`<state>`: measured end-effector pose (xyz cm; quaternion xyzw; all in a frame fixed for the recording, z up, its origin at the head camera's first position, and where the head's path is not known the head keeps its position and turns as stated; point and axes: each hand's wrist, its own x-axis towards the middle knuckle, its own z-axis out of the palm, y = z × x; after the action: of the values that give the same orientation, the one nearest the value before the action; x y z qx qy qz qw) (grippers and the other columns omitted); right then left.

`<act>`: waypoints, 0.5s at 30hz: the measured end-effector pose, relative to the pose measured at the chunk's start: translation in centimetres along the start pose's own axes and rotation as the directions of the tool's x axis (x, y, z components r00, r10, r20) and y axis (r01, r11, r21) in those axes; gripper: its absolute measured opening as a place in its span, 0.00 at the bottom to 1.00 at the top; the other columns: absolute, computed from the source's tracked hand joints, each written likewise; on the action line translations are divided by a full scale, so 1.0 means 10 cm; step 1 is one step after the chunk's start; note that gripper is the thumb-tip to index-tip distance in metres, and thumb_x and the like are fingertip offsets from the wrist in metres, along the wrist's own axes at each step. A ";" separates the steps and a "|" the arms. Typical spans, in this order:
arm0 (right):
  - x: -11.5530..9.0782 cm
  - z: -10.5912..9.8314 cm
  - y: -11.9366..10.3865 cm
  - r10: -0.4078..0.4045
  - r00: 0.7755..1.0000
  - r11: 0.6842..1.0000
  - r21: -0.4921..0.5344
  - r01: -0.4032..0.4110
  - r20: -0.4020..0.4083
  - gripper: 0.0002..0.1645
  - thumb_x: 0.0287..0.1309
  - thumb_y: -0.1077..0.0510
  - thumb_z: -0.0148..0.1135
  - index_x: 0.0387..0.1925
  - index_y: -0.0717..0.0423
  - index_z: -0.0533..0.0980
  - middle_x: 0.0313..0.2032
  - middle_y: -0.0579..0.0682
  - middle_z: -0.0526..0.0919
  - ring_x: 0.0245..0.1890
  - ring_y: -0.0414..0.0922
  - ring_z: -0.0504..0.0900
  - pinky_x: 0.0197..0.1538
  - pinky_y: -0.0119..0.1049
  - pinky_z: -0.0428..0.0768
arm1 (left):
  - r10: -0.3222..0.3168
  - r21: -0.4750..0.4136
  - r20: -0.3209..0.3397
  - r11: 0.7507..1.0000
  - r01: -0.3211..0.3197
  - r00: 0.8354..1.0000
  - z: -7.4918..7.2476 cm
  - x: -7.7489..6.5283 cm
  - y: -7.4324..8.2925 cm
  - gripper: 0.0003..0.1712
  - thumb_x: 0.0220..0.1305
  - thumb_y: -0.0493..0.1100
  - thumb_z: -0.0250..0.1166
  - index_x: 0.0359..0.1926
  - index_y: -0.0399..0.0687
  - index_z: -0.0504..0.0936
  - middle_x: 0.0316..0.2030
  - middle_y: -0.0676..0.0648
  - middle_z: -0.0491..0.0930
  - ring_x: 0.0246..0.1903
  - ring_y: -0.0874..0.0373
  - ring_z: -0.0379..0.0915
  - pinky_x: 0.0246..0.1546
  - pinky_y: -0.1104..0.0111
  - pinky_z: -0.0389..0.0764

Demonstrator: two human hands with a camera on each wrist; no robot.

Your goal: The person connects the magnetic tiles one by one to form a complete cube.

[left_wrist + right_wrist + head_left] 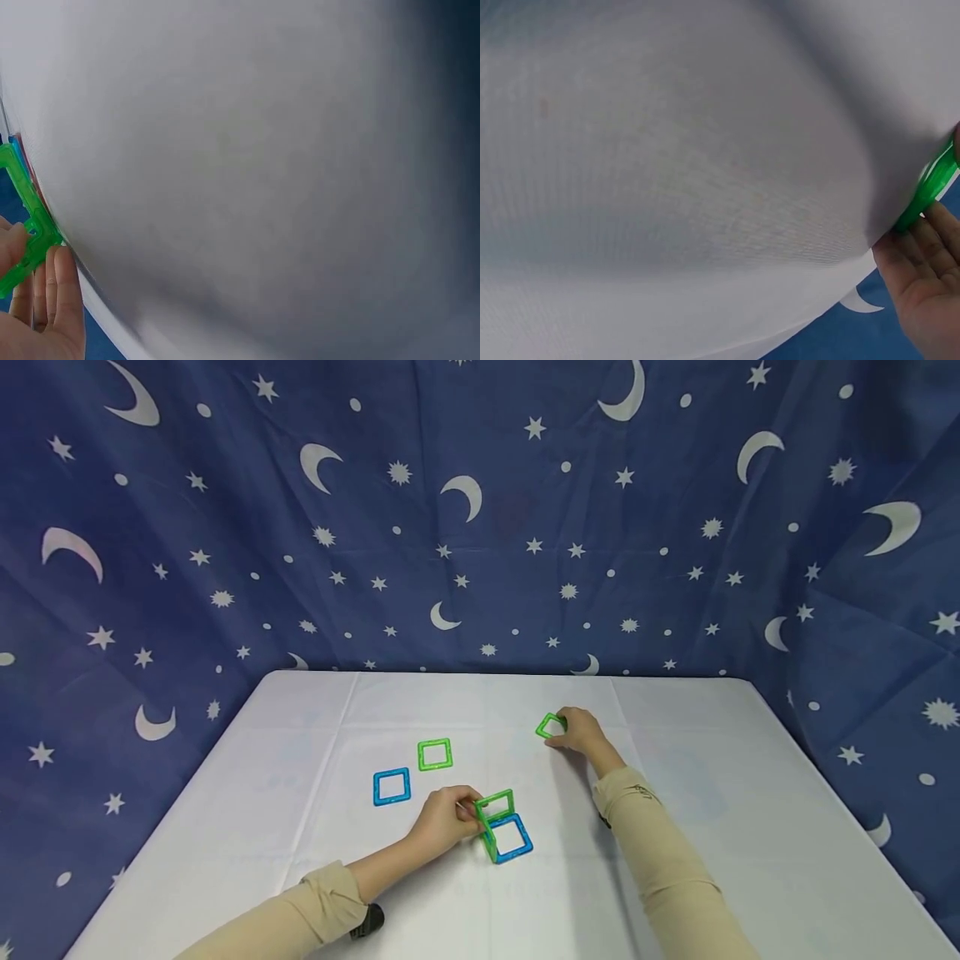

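Observation:
Square frame-shaped magnetic tiles make up the pieces here. My left hand [447, 818] pinches the left one of two upright green tiles, which stand at the edges of a flat blue tile [522, 850]. The other upright green tile [511, 802] is at its back edge. In the left wrist view, thumb and fingers [66, 292] meet at a green tile [45, 229]. Farther back on the right, my right hand [581, 732] grips a separate green tile [542, 727] by its right side. The right wrist view shows that tile [934, 180] edge-on, between the fingers.
On the white-covered table [637, 877], a flat green tile [435, 767] and a flat blue tile [392, 801] lie beyond the left hand. A dark blue curtain [510, 518] with moons and stars hangs behind the table and along both sides.

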<state>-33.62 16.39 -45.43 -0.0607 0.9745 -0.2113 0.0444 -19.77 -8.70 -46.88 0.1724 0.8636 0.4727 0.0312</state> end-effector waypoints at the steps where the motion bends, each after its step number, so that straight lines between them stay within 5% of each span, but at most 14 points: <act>1: 0.00 0.00 0.01 -0.006 1.000 1.000 -0.003 0.006 -0.003 0.36 0.48 0.54 0.72 0.54 0.71 0.71 0.49 0.64 0.79 0.50 0.57 0.77 0.57 0.48 0.73 | -0.003 -0.001 -0.002 1.000 0.002 1.000 0.00 0.00 0.00 0.14 0.44 0.27 0.69 0.37 0.32 0.82 0.25 0.47 0.80 0.23 0.67 0.69 0.23 0.78 0.73; 15: -0.05 0.02 0.03 -0.044 0.999 0.999 0.009 0.045 -0.020 0.37 0.49 0.54 0.71 0.56 0.71 0.70 0.51 0.65 0.78 0.52 0.58 0.76 0.58 0.48 0.73 | -0.004 0.022 -0.072 1.000 0.005 0.997 0.03 -0.01 0.04 0.12 0.46 0.25 0.67 0.36 0.32 0.82 0.25 0.45 0.81 0.23 0.67 0.70 0.25 0.78 0.74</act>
<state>-33.11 16.60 -45.69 -0.0800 0.9723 -0.2175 0.0304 -19.55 -8.26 -46.75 0.1537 0.8697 0.4691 -0.0005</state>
